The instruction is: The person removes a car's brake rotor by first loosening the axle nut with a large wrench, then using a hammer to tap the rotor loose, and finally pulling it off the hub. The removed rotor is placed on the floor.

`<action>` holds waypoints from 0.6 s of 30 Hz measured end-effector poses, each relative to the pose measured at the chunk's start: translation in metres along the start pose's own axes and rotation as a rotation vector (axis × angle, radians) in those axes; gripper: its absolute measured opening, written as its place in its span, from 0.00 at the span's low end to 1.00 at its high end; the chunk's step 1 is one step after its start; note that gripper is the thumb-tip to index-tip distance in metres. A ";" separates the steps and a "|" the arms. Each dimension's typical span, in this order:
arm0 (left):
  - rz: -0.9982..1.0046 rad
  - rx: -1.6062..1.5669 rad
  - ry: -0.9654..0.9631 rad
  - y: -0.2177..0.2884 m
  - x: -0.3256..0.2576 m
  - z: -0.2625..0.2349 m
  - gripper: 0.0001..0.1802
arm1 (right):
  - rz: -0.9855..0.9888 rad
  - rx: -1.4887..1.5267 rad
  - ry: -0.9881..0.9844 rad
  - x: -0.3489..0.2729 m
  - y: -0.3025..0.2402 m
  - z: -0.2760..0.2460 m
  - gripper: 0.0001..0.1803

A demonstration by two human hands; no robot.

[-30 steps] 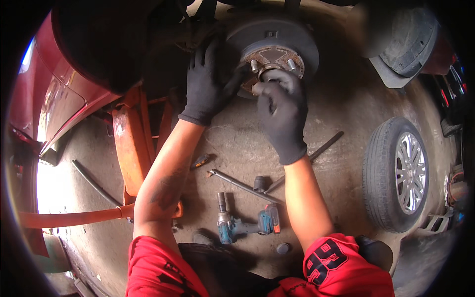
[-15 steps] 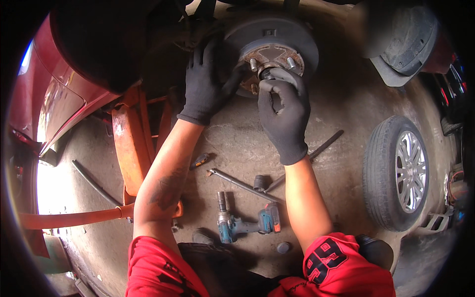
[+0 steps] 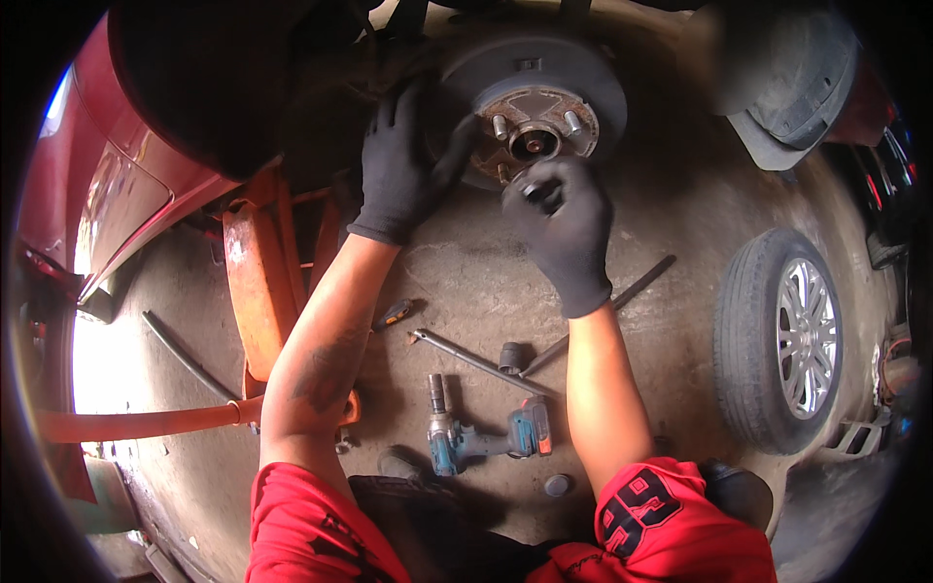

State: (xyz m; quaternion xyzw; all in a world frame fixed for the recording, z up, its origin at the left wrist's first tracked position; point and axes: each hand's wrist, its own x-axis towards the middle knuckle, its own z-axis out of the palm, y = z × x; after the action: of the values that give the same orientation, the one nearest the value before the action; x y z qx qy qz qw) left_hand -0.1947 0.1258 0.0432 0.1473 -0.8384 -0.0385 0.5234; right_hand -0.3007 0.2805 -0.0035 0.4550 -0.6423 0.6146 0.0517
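Note:
A wheel hub (image 3: 535, 144) with a rusty face and bare studs sits at the centre of a grey brake disc (image 3: 593, 83). Its dark centre hole is exposed, with a reddish-brown end inside. Just in front of the hub's lower edge, my gloved right hand (image 3: 564, 219) is closed, its fingers curled around something small and dark that I cannot make out. To the left of the disc, my gloved left hand (image 3: 403, 170) is open, fingers pointing up and thumb spread toward the hub. Whether it touches the disc is lost in shadow.
On the floor lie a blue cordless impact wrench (image 3: 471, 442), a metal bar (image 3: 476, 361), a black socket (image 3: 511, 358) and an orange-black tool (image 3: 395, 314). An orange jack (image 3: 258, 291) stands left, beside a red car panel (image 3: 146, 185). A wheel with tyre (image 3: 763, 340) is at right.
My right hand has drawn back from the hub's centre, down and toward me, uncovering the centre hole. My left hand stays almost where it was.

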 end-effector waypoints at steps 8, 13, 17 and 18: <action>-1.014 -0.686 -0.826 -0.004 -0.043 0.003 0.34 | 0.491 0.462 -0.393 -0.014 0.017 -0.024 0.22; -1.147 -1.135 -0.773 0.046 -0.037 0.017 0.32 | 0.627 0.358 -0.223 0.047 -0.011 -0.047 0.31; -1.323 -1.234 -0.693 0.049 -0.033 0.030 0.26 | 0.704 0.353 -0.208 0.061 -0.019 -0.037 0.30; -1.339 -1.268 -0.674 0.051 -0.033 0.031 0.25 | 0.692 0.337 -0.195 0.065 -0.019 -0.036 0.28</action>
State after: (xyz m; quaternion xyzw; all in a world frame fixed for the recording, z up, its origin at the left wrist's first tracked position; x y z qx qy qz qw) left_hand -0.2194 0.1808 0.0121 0.2652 -0.5109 -0.8105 0.1087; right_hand -0.3442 0.2802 0.0603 0.2699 -0.6497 0.6466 -0.2950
